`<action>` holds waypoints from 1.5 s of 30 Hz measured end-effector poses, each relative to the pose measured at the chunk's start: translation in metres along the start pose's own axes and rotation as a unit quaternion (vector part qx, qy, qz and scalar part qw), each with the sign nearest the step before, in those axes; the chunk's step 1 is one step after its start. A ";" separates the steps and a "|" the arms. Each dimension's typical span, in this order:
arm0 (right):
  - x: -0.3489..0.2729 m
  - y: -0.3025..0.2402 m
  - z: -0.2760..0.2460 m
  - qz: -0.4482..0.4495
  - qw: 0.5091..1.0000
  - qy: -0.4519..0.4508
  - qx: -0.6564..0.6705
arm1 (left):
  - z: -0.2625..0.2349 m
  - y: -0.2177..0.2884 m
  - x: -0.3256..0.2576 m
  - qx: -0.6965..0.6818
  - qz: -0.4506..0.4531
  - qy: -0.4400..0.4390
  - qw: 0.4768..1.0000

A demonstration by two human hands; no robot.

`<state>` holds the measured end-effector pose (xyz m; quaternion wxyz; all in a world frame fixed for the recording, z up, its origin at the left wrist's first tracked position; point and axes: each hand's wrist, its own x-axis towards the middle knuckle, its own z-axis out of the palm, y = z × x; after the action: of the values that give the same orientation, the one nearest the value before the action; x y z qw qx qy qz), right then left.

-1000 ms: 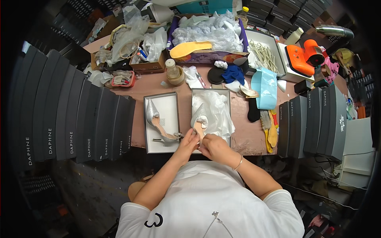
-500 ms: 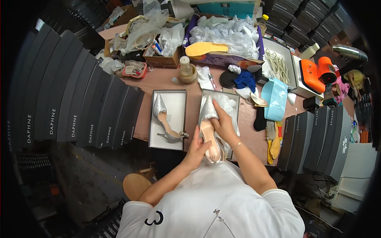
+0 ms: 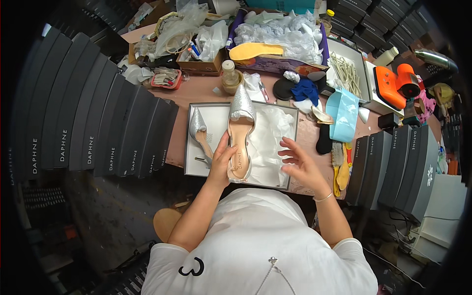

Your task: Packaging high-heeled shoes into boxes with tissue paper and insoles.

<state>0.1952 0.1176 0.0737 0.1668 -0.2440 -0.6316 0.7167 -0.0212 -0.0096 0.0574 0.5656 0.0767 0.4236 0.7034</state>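
Head view, left hand (image 3: 220, 164) clamped on a silver shoe (image 3: 240, 132), second shoe (image 3: 200, 135) just left of that grip, right hand (image 3: 301, 164) spread open over tissue paper (image 3: 268, 142), box (image 3: 290, 147) beneath, black boxes (image 3: 98, 123) stacked further left.

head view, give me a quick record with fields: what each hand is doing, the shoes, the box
left hand: left hand holds the silver shoe by its heel end, toe pointing away
right hand: right hand open, fingers spread over the white tissue paper, holding nothing
second shoe: second silver shoe lies on its side in the left part of the box
box: open shoe box on the brown table
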 end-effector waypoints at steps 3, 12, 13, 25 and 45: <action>-0.010 -0.029 0.051 -0.125 0.960 -0.014 -0.250 | 0.022 -0.022 -0.005 -0.003 0.000 0.059 0.998; -0.006 0.084 0.049 -0.038 0.952 0.052 -0.299 | -0.093 0.036 0.006 0.681 0.198 0.014 0.705; -0.007 0.079 0.052 0.004 0.949 0.039 -0.312 | -0.093 0.050 0.003 0.649 0.142 0.015 0.747; -0.016 -0.035 -0.009 -0.026 0.892 -0.100 -0.439 | 0.059 -0.027 0.005 0.536 0.088 -0.357 0.760; -0.037 -0.021 -0.055 0.056 0.986 -0.078 -0.134 | 0.015 -0.028 0.004 0.369 -0.201 -0.278 0.864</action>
<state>0.2550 0.1453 0.0948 0.0423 -0.2427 -0.7181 0.6509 0.0069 0.0018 0.0460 0.7196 0.3852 0.4834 0.3163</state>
